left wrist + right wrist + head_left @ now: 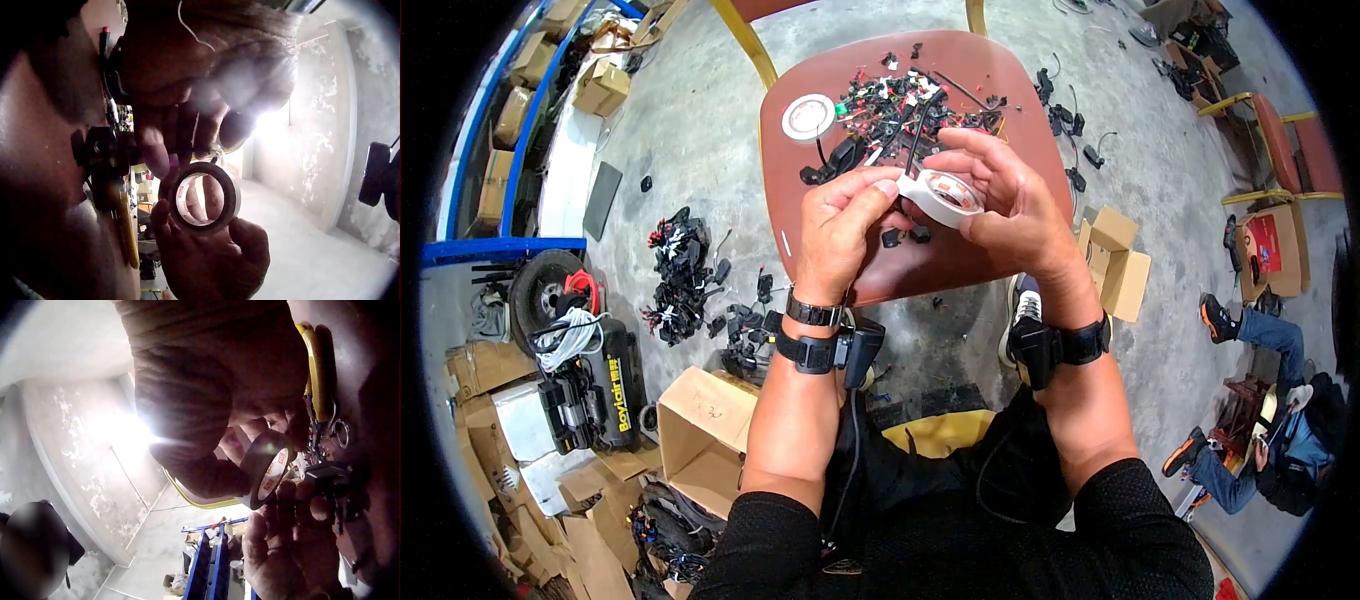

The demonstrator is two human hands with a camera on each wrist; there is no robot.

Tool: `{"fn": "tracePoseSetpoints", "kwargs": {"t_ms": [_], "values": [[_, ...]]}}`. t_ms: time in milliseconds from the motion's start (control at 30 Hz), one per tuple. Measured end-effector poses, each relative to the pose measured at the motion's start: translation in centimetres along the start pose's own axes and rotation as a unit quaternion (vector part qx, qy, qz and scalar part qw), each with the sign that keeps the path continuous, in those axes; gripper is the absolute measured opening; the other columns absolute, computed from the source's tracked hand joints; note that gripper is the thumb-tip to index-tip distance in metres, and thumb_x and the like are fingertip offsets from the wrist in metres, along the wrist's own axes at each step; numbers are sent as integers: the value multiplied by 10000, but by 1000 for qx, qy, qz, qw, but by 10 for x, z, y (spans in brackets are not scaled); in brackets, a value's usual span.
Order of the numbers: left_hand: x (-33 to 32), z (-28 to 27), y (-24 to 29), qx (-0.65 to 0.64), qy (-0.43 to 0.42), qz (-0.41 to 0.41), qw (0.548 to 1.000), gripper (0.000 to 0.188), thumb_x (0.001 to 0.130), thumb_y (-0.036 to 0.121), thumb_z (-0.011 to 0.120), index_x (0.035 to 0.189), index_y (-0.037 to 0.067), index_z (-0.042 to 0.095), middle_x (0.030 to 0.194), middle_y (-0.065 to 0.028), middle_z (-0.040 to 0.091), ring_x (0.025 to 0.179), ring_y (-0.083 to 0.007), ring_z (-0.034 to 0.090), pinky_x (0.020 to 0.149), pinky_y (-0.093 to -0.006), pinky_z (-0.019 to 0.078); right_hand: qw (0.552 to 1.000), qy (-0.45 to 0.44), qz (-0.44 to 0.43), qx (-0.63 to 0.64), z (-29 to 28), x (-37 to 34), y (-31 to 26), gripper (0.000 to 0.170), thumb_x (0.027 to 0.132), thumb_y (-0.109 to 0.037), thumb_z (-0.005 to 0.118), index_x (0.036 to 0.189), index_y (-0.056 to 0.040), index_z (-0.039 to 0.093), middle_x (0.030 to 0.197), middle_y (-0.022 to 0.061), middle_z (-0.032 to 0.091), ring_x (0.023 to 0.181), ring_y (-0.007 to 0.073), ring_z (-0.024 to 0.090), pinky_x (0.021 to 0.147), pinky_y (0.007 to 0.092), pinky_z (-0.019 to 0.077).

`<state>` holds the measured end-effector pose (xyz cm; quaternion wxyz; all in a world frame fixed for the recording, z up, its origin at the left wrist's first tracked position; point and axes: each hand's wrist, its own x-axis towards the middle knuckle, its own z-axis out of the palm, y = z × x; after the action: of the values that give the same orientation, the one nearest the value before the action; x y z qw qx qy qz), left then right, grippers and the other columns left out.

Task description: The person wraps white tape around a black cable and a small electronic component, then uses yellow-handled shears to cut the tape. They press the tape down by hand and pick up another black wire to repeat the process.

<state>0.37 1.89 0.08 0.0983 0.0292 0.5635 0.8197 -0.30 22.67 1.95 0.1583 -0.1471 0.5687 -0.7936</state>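
Observation:
A roll of white tape (949, 198) is gripped by the right hand (1022, 205), thumb at its near edge and fingers behind it. The left hand (845, 222) pinches the tape's loose end and a dark cable (919, 135) between thumb and fingers, just left of the roll. In the left wrist view the roll (205, 199) faces the camera, its core open; the right wrist view shows the roll (267, 469) tilted between both hands. What the left fingertips cover is partly hidden.
The red-brown seat (800, 240) carries a second tape roll (808, 118) and a heap of small connectors (890, 105). Black parts (685, 275) lie on the floor at left. Cardboard boxes (710, 425) stand nearby, and another person (1260, 430) sits at right.

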Motion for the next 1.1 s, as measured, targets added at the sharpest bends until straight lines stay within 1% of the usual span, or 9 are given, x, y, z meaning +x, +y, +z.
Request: {"fn": "tracePoseSetpoints", "kwargs": {"t_ms": [233, 467, 633, 667, 767, 867, 900, 1000, 1100], "values": [[-1, 3, 0, -7, 13, 6, 1000, 197, 936, 31, 572, 1090, -68, 642, 938, -136, 694, 745, -193, 677, 671, -286, 567, 1000, 7, 4, -13, 1, 0, 0, 719, 753, 107, 640, 1412, -36, 389, 1238, 113, 582, 1154, 186, 575, 1002, 320, 462], [-1, 1, -1, -10, 15, 8, 1000, 163, 931, 33, 583, 1053, -57, 643, 913, -132, 693, 729, -189, 675, 660, -283, 560, 1000, 9, 18, -4, -1, 0, 0, 710, 755, 112, 630, 1409, -34, 397, 1233, 113, 584, 1151, 185, 578, 1003, 321, 462], [-1, -1, -2, -11, 6, 10, 1000, 158, 926, 31, 595, 1053, -47, 645, 909, -128, 694, 722, -188, 673, 658, -277, 555, 1000, -4, 13, 2, -2, 0, 4, 633, 776, 85, 616, 1378, -9, 444, 1242, 104, 584, 1138, 166, 578, 998, 307, 460], [-1, 0, -2, -8, 9, 13, 1000, 153, 926, 39, 600, 1040, -48, 654, 897, -116, 694, 729, -170, 669, 654, -263, 550, 1000, -6, 13, 9, -3, 0, 4, 612, 782, 76, 615, 1368, -2, 458, 1239, 101, 586, 1129, 159, 579, 992, 300, 461], [-2, 4, -1, 5, 17, 16, 1000, 147, 925, 55, 615, 1012, -48, 675, 877, -86, 696, 742, -125, 655, 650, -232, 534, 995, -19, 66, 66, -3, 2, 10, 540, 807, 17, 642, 1329, 13, 506, 1211, 87, 600, 1095, 144, 579, 969, 287, 462], [-4, 7, 0, 38, 26, 11, 999, 145, 918, 53, 626, 1012, -41, 681, 893, -69, 698, 749, -101, 638, 668, -225, 520, 996, -19, 81, 25, 6, 3, 16, 521, 806, -79, 704, 1292, 16, 543, 1167, 71, 615, 1067, 136, 580, 927, 288, 477], [-4, 7, -1, 52, 27, 14, 998, 145, 916, 52, 628, 1014, -40, 682, 898, -64, 698, 757, -94, 633, 679, -225, 515, 998, -5, 69, -10, 10, 3, 17, 543, 781, -161, 759, 1253, 23, 562, 1131, 70, 623, 1028, 129, 586, 886, 290, 488], [-4, 6, -1, 81, 22, 28, 996, 139, 907, 43, 637, 1010, -36, 687, 909, -45, 694, 789, -77, 614, 722, -224, 499, 990, 0, 32, -139, 15, 8, 26, 562, 756, -196, 787, 1221, 30, 567, 1092, 76, 629, 978, 127, 588, 850, 283, 492], [-4, 8, -2, 79, 21, 36, 996, 126, 905, 36, 638, 995, -36, 688, 907, -42, 693, 797, -81, 615, 730, -227, 500, 986, 25, 4, -165, 22, 5, 22, 579, 744, -202, 797, 1213, 39, 557, 1066, 84, 632, 955, 133, 589, 847, 281, 490]]}}
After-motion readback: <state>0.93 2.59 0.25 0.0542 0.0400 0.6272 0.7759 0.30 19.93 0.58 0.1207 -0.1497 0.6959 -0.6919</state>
